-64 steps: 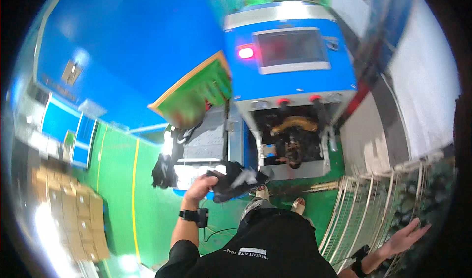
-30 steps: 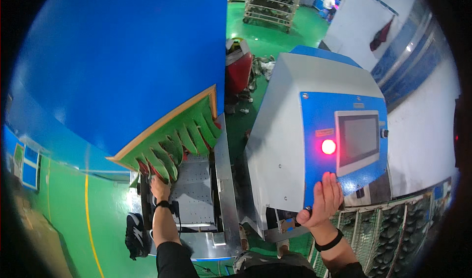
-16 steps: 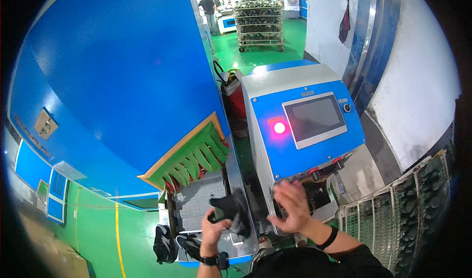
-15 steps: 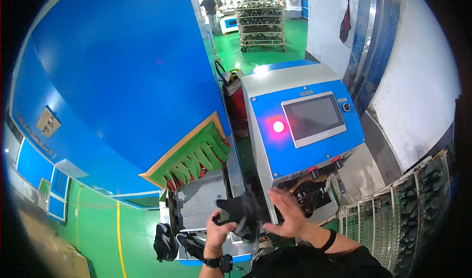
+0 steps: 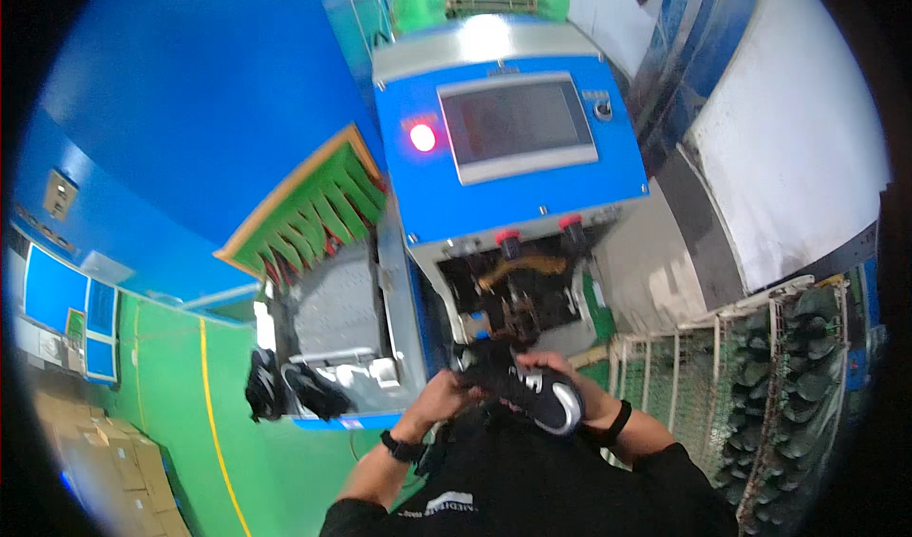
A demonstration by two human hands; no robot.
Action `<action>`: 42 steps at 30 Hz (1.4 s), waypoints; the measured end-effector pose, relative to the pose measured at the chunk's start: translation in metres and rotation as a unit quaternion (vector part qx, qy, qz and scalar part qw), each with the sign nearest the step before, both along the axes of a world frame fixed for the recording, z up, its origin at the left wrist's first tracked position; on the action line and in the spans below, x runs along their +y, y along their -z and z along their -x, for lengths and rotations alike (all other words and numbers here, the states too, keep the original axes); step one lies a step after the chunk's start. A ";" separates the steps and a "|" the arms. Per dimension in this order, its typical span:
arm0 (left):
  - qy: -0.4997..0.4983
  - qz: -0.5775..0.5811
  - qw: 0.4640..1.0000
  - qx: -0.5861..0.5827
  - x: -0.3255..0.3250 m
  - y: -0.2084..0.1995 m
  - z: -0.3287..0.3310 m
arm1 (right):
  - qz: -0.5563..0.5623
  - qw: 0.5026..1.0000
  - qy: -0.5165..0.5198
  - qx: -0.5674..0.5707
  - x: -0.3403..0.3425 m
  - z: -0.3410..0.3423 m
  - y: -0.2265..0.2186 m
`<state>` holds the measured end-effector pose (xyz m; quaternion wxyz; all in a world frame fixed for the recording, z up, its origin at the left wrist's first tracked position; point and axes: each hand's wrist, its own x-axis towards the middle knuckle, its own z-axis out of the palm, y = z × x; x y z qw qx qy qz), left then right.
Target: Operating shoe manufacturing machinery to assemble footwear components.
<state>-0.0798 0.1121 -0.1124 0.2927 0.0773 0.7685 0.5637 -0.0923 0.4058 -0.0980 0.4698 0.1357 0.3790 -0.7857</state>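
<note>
A black shoe (image 5: 543, 396) with a white-edged toe is held close to my body, just below the machine's opening. Its toe points to the lower right. My left hand (image 5: 443, 398) is closed at the dark end of the shoe, with the fingertips partly hidden. Around the toe side, my right hand (image 5: 581, 391) grips with its thumb along the upper. In front of both hands is the machine's dark opening (image 5: 518, 314), with metal parts and a curved yellowish-brown piece inside.
A blue control panel (image 5: 532, 205) with a screen and a lit red lamp rises above the opening. To the left, a conveyor (image 5: 332, 300) runs under green strip curtains, with two black shoes (image 5: 313, 391) at its end. A wire rack (image 5: 684, 376) of dark pieces stands right.
My hands were apart with a blurred dark item near the left one; now both hold the shoe before the machine. The view has swung right and down.
</note>
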 end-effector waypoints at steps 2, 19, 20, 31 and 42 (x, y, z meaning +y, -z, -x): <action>0.035 0.079 0.996 0.020 0.033 -0.022 -0.001 | 0.014 0.995 0.095 -0.019 0.021 -0.010 -0.022; -0.165 -0.194 0.920 -0.297 0.061 0.033 0.021 | -0.553 0.693 0.022 0.462 0.018 0.085 -0.010; -0.167 -0.199 0.919 -0.296 0.059 0.044 0.025 | -0.618 0.633 -0.044 0.464 0.009 0.089 -0.010; -0.217 -0.211 0.895 -0.328 0.057 0.090 0.039 | -0.718 0.532 -0.208 0.399 -0.049 0.141 0.000; -0.169 -0.167 0.920 -0.312 0.044 0.083 0.042 | -0.736 0.465 -0.063 0.487 -0.050 0.103 0.010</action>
